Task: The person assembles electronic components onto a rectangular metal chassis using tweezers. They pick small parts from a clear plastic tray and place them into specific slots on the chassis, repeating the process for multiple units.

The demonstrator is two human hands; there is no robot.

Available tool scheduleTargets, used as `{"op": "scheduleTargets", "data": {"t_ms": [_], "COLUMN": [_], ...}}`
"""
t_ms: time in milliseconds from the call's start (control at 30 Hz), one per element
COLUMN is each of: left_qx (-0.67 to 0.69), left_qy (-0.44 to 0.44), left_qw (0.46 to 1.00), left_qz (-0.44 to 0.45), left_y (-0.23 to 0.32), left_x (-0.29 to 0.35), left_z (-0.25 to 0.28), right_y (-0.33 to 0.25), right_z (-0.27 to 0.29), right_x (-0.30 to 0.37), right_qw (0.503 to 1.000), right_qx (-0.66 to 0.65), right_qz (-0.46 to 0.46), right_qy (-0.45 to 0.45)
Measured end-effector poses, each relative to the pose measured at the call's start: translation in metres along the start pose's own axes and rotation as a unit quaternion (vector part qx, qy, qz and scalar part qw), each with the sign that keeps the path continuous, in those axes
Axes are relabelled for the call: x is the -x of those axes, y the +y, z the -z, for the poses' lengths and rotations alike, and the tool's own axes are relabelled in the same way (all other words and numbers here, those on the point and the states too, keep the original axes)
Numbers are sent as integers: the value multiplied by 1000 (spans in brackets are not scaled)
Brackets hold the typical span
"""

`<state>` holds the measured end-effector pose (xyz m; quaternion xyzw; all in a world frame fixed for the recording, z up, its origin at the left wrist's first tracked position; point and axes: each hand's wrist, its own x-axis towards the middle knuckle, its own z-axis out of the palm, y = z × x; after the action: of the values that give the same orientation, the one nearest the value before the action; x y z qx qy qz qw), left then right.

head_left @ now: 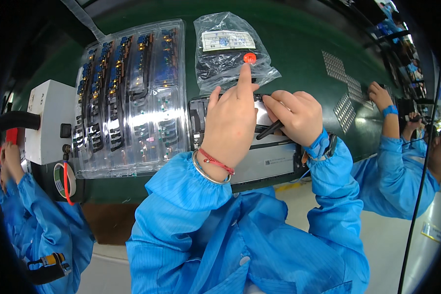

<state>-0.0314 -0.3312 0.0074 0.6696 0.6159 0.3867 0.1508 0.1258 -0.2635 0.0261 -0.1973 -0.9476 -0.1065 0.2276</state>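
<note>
In front of me lies an opened flat electronic device with a black frame and a silver-grey panel. My left hand is over its left part, index finger stretched away from me; the other fingers are partly hidden. That fingertip meets, or nearly meets, a red round spot at a clear plastic bag; I cannot tell whether they touch. The bag has a white label and dark contents. Closed round a slim black stick-like tool, my right hand is at the device's upper right. The tool slants down toward the panel.
A clear compartmented tray of flex-cable parts stands left, beside a white box and a tape roll. Perforated metal-looking sheets lie right. Co-workers' arms, one in a blue sleeve, flank the green table.
</note>
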Motion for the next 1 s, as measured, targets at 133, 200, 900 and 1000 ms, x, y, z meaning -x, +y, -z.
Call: {"op": "scheduleTargets", "data": {"t_ms": [133,200,900,1000], "left_qx": [-4,-34,-120,-142], "left_qy": [-10,-16,-59,-58], "left_qw": [999,998,987,983], "left_qz": [-30,-46,-89,-100], "left_y": [1,4,16,14], "left_x": [-2,-2,9,10], "left_z": [1,2,9,10], "right_y": [1,1,11,22], "right_z": [2,8,34,33], "right_x": [-1,0,65,71], "right_qw": [1000,997,761,717], "right_qx": [-17,-32,-444,-464], "right_qz": [-9,-19,-450,-503], "right_qy": [-24,-64,144,132]}}
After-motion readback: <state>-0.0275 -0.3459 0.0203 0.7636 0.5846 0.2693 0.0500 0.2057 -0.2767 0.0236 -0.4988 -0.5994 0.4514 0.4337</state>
